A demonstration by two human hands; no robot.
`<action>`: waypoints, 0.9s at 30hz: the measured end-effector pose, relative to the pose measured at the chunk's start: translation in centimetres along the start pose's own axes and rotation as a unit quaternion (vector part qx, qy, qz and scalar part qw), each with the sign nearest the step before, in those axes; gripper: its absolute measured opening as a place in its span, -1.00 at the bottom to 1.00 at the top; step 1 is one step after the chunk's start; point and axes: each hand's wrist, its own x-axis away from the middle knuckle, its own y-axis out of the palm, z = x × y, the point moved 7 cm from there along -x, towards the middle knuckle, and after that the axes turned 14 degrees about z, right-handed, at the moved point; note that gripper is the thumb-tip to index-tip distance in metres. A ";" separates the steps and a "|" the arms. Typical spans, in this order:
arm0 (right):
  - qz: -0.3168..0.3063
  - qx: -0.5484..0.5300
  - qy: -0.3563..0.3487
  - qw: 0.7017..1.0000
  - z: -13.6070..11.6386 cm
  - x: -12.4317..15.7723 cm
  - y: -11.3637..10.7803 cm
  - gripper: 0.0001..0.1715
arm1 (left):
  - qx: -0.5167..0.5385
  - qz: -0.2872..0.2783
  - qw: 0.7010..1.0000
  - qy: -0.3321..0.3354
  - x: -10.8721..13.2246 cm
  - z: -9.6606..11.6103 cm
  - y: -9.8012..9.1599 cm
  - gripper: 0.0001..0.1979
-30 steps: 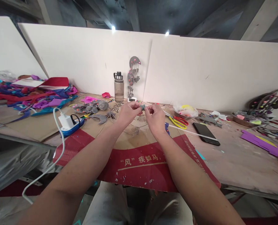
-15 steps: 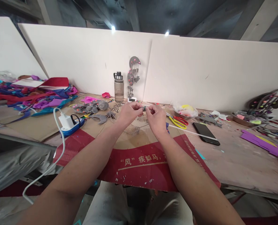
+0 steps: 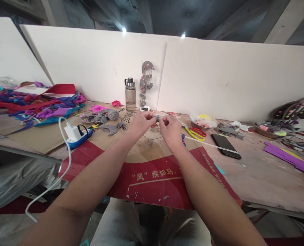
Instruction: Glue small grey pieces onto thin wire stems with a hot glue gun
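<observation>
Between the tips of the two hands, just above the table, a small green piece (image 3: 157, 118) is held. It is mostly covered by the fingers, so its full shape cannot be told. On one side it is pinched by the thumb and finger of the left hand (image 3: 143, 121). On the other side it is pinched by the thumb and finger of the right hand (image 3: 171, 128). Both sets of fingertips are kept very close together.

Under the hands, a big sheet of cardboard (image 3: 132, 155) is spread, with its front part colored red and printed with writing. A tangle of thin wire (image 3: 146, 141) is seen on it. Near the left hand, a gray moon shape (image 3: 109, 129) is laid flat, and a round gray ball (image 3: 113, 114) is set behind it. Farther back, a water bottle (image 3: 130, 99) is stood upright, and a gray moon hanging (image 3: 148, 67) with pink dots is seen against the white board (image 3: 90, 61).

Past the right hand, yellow handles (image 3: 195, 134) and red handles (image 3: 199, 131) are seen side by side. A black phone (image 3: 225, 141) is crossed by a thin white strip (image 3: 203, 141). To the far left, bright cloth scraps (image 3: 59, 111) are heaped up.
</observation>
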 end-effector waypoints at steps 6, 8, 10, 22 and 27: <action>-0.001 0.019 -0.044 0.999 -0.7 0.0 -0.1 -0.77 | -0.021 0.005 1.000 0.006 0.1 0.3 -0.1 -0.94; -0.004 0.026 -0.051 0.998 -0.8 0.0 -0.1 -0.77 | -0.023 0.001 1.000 0.003 0.1 0.2 0.0 -0.94; -0.007 0.038 -0.055 0.998 -0.8 0.0 -0.1 -0.76 | -0.024 -0.005 1.000 -0.001 0.1 0.1 0.1 -0.95; -0.059 -0.043 0.084 0.994 1.5 -0.3 0.6 -0.86 | 0.056 -0.084 0.991 -0.091 0.3 -1.1 1.1 -0.92; -0.081 -0.049 0.135 0.986 2.9 -0.7 0.6 -0.85 | 0.099 -0.146 0.975 -0.137 0.5 -1.6 1.9 -0.81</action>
